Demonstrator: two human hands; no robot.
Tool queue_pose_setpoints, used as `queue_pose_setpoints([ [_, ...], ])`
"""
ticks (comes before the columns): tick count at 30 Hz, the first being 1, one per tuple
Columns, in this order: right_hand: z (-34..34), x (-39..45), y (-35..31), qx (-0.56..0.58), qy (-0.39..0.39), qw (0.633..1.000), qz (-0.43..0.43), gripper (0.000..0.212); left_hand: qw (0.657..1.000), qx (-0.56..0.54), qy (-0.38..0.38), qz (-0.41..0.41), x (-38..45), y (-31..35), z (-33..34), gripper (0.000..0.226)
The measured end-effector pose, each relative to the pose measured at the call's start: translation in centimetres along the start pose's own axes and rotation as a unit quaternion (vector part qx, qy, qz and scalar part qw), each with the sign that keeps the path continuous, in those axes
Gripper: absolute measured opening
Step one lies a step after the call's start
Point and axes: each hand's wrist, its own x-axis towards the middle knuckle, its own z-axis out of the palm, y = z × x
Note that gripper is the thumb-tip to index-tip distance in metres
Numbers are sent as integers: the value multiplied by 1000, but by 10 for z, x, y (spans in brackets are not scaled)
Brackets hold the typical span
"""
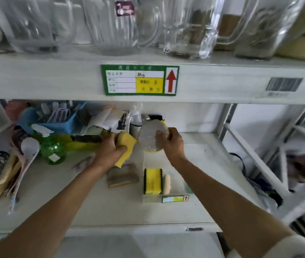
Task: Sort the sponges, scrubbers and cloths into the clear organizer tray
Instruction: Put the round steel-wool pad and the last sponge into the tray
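Head view: at the centre of the frame both hands work over the back of a white shelf (194,211). The left hand (108,151) has its grip closed round a yellow sponge (124,146), fingers wrapped over its near edge so that the soft block folds a little and hangs down toward the shelf. The right hand (172,144) holds a round silvery scrubber (152,136) with a yellow rim, thumb pressed on its face and fingers behind, so the disc stands nearly upright and can probably be slid in edgewise.

Just below the hands, at lower centre, stands the clear tray (148,199), its walls hard to make out. Its right compartment already holds a yellow and green sponge (152,181) on edge with a pale scrubber (166,184) beside it, packed upright, likely to save room. Left of that lies a stack of brownish cloths (122,176); whether they lie inside the tray I cannot tell.

At mid left are a blue basket (58,123) and a green bottle (53,149) among loose clutter. Glass jugs (110,25) line the upper shelf across the top.
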Motion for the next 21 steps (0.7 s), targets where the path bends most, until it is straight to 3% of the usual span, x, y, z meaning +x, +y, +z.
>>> queue_pose_setpoints([
  [2,-33,12,11,-6,25,1000,8,32,1000,4,-14,14,0,22,22,69],
  [4,-63,23,23,-32,36,999,10,39,999,9,-29,24,-2,42,45,60],
  [10,-129,49,54,-96,-4,995,42,30,994,2,-92,63,-20,91,126,47],
  [17,-152,78,74,-94,-74,986,113,34,991,2,-126,51,-43,112,217,46],
  [21,-157,78,74,-95,-97,985,111,30,995,12,-98,30,-52,113,248,49],
])
